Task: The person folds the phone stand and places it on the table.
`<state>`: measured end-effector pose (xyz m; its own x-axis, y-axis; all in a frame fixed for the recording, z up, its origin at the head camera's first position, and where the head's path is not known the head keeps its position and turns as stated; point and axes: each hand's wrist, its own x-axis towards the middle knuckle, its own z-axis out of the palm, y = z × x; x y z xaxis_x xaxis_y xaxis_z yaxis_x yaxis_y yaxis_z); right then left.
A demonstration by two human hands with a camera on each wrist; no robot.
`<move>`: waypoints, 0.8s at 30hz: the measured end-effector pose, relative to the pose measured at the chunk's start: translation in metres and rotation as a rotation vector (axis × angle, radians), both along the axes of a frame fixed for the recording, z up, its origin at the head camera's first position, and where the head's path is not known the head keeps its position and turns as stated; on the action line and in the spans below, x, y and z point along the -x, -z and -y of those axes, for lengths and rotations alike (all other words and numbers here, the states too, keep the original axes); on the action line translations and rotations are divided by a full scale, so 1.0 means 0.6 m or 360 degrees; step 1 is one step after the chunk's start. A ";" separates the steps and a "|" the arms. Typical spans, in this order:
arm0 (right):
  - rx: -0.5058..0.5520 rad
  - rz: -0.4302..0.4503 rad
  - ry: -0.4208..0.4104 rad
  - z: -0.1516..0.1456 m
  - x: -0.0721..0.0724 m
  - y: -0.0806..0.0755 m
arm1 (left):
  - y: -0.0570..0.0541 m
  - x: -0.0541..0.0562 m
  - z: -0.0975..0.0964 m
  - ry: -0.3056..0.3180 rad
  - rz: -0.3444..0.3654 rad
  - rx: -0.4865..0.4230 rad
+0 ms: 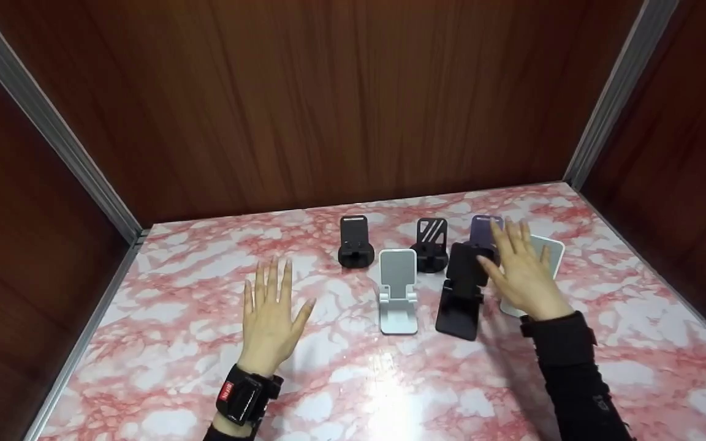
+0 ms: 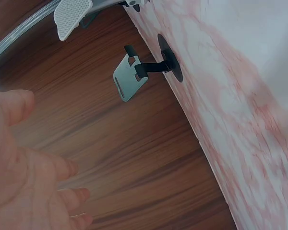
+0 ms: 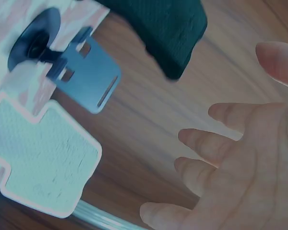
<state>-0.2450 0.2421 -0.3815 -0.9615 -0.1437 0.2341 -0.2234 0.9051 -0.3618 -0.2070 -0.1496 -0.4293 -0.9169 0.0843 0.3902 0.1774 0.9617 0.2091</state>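
My left hand is held flat with its fingers spread, to the left of a group of phone stands, and holds nothing. My right hand, also spread and holding nothing, hovers over the right side of the group. It partly covers a white-rimmed phone stand and a purple phone stand. Left of its thumb stands a larger black phone stand. A white phone stand with a grey pad is in the front middle. In the left wrist view, a round-based phone stand appears beyond the left fingers.
Behind the white stand are a small dark phone stand and a black one with slanted slots. All stand on a red-and-white marbled table. Brown wood panels with metal corner strips enclose the back and sides.
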 end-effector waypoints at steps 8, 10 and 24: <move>0.0054 0.0011 0.0064 -0.044 0.004 -0.002 | 0.001 0.000 -0.003 0.0006 0.0002 -0.0010; 0.0064 0.0037 0.0084 -0.058 0.006 -0.002 | 0.001 0.001 -0.004 0.0011 -0.0011 -0.0013; 0.0311 0.0026 0.0120 -0.147 0.017 0.023 | 0.008 0.001 -0.008 0.0015 0.0002 -0.0021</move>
